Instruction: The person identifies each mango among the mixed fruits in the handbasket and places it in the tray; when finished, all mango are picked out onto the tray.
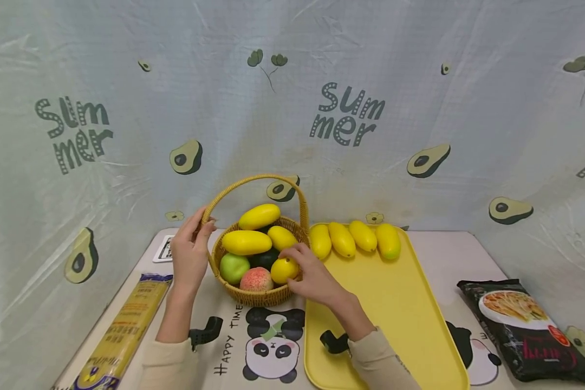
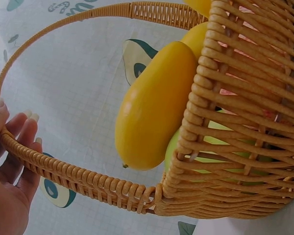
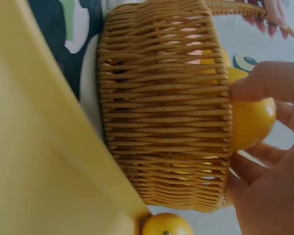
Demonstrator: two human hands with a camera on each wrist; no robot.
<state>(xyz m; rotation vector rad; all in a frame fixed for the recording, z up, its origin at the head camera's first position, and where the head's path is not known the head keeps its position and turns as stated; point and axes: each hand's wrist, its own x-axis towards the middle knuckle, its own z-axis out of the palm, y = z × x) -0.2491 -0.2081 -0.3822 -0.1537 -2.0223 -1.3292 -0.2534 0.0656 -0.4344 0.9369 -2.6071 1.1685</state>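
Note:
A wicker basket (image 1: 260, 298) stands to the left of the tray, full of fruit. My left hand (image 1: 190, 257) holds the left side of its tall arched handle (image 2: 83, 178), with the fingers around the cane. Over the basket's right front rim, my right hand (image 1: 318, 276) pinches a round yellow fruit (image 1: 283, 270) between thumb and fingers; part of that fruit is still below the rim. Around it in the basket are a pink peach (image 1: 256, 279), a green apple (image 1: 234, 267), a dark fruit (image 1: 263, 259) and yellow mangoes (image 1: 246, 242).
A yellow tray (image 1: 385, 325) lies to the right, with several mangoes (image 1: 342, 239) in a row at its far end. A black food bag (image 1: 531, 336) lies at far right, and a long yellow packet (image 1: 127, 330) at left. A patterned curtain (image 1: 253, 130) hangs behind.

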